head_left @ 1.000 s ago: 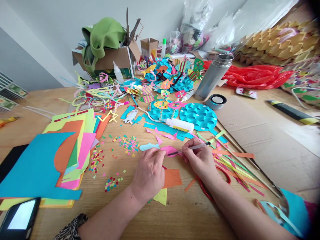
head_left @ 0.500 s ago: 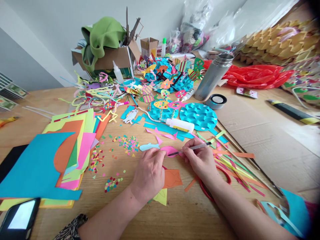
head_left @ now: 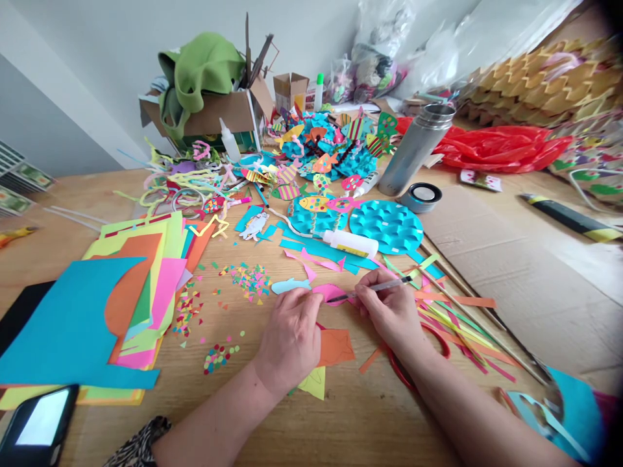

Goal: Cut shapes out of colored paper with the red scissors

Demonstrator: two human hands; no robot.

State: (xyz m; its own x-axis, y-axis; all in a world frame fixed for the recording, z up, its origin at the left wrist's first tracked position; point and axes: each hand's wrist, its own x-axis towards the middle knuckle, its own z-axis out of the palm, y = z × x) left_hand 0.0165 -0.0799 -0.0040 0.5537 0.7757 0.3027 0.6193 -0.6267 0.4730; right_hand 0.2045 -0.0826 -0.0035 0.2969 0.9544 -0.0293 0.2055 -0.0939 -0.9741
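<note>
My right hand (head_left: pixel 389 311) holds a slim pen (head_left: pixel 392 284) with a greyish barrel and a dark end. The pen's tip rests at a pink paper cut-out (head_left: pixel 329 294), shaped like a fish. On the cut-out's left edge are the curled fingers of my left hand (head_left: pixel 291 334), pinching or pressing it against the table; the fingertips are partly hidden. A light blue paper fish (head_left: pixel 291 285) lies just beyond my left hand. Beside that hand is an orange paper piece (head_left: pixel 337 346) with drawn lines, over a yellow-green one (head_left: pixel 314 383). Red-handled scissors (head_left: pixel 440 340) lie partly under my right forearm.
Coloured paper sheets (head_left: pixel 63 318) are stacked at left, near a phone (head_left: pixel 39 425). Paper confetti (head_left: pixel 250 280) is scattered between. Beyond my hands lie a white glue bottle (head_left: pixel 350 244) and blue textured discs (head_left: pixel 387 226). A metal flask (head_left: pixel 413 152) and cardboard (head_left: pixel 511 259) are at right.
</note>
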